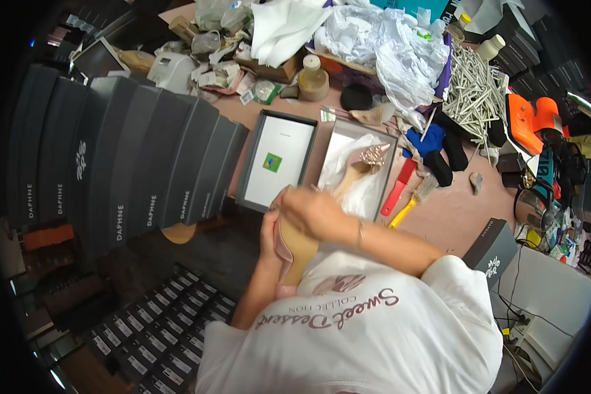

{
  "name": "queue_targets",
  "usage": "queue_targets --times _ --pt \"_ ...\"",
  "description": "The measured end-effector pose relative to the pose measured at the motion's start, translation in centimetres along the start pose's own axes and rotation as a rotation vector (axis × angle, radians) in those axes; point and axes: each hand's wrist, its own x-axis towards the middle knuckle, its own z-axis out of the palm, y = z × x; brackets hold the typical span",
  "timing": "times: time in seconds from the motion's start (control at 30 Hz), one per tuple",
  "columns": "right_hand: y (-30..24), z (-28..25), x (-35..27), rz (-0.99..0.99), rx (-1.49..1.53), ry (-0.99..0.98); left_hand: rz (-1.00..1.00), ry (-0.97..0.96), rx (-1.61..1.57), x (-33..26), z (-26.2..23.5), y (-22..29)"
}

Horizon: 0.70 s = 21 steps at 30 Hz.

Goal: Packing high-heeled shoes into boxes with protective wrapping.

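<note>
Close to my chest I hold a pink shoe (298, 253) with a tan inner face, tilted upright. My left hand (268, 235) is closed round its side. Across its upper end lies my right hand (308, 211), smeared by motion; its fingers appear curled, but what is in them is hidden. Just beyond, an open grey shoebox (378, 209) holds white tissue paper (335, 150) and another shoe (356, 172) with a jewelled ornament at the toe. Left of it is a dark-rimmed box lid (247, 172) with a white inside and a small green sticker.
Dark shoeboxes (138, 157) stand in a row at the left. A red brush (398, 188) and a yellow-handled brush (414, 201) lie right of the shoebox. Farther back are a jar (314, 84), crumpled white paper (381, 39), a heap of pale sticks (473, 85) and an orange device (523, 125).
</note>
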Motion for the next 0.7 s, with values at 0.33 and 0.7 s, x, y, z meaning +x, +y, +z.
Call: queue_targets --times 0.33,0.7 --pt "-2.6 -2.0 -4.6 -0.157 0.005 -0.242 -0.021 -0.028 0.043 0.0 1.3 0.5" --pt "-0.7 -0.6 -6.0 -0.158 -0.047 -0.068 -0.111 -0.031 0.032 -0.5 -0.4 0.1"
